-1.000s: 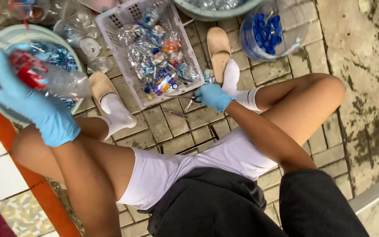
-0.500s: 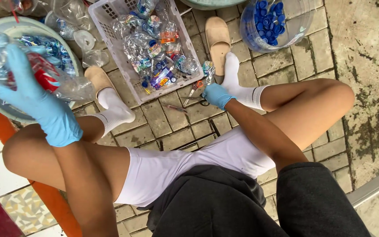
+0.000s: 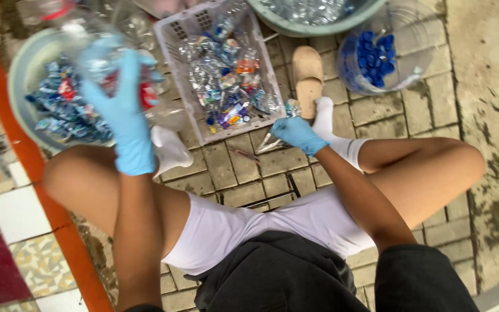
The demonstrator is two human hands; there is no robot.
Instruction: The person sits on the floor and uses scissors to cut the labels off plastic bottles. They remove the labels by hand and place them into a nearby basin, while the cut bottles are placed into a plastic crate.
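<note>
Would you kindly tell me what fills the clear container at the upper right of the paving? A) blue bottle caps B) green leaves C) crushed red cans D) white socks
A: the clear container holds a heap of blue bottle caps; it sits on the paving beyond the tan slipper.

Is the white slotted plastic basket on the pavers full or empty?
Partly full: the white slotted plastic basket holds a heap of crumpled clear and coloured wrappers along its middle.

Brick paving [image 3: 423, 110]; white crate [image 3: 175, 34]; basins, slipper [image 3: 308, 78], scissors [image 3: 271, 141]
</note>
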